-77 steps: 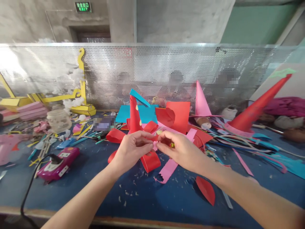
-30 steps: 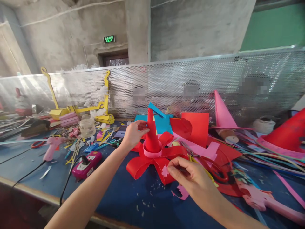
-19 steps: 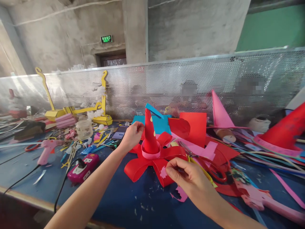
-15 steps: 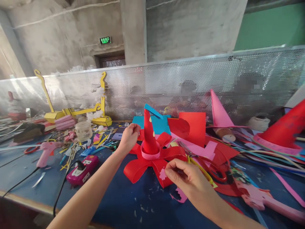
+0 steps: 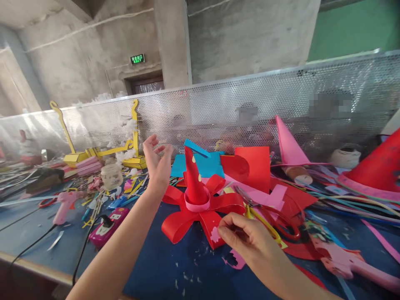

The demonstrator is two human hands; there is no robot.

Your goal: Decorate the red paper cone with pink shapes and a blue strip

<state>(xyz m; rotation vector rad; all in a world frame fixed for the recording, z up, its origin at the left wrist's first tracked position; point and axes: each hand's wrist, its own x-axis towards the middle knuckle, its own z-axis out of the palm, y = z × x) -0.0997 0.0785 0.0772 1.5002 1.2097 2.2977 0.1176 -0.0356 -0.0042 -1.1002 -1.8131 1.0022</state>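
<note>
Blue worktop (image 5: pixel 156 271) strewn with paper scraps (image 5: pixel 240 260), red looped paper petals (image 5: pixel 178 227) spread on it, red paper cone (image 5: pixel 193 181) standing at their middle, left hand (image 5: pixel 158 164) raised beside the cone, fingers loosely spread, right hand (image 5: pixel 246 237) pinching a pink flower-shaped cutout (image 5: pixel 215 234) before one petal

You're facing a rough grey concrete wall (image 5: pixel 253 46) with a pillar (image 5: pixel 171 46) jutting out, thin pale piping across it, a lit green exit sign (image 5: pixel 137 59) above a dark recessed doorway (image 5: pixel 146 83), and a flat green section (image 5: pixel 356 31) at upper right. Between you and that wall, a perforated metal divider (image 5: pixel 206 108) runs the full width, semi-see-through, light glaring off its left part. Your surface (image 5: pixel 153 266) is dark blue with a worn, pale brown front edge (image 5: pixel 34 268); ceiling (image 5: pixel 34 12) shows upper left, shadow below.
</note>
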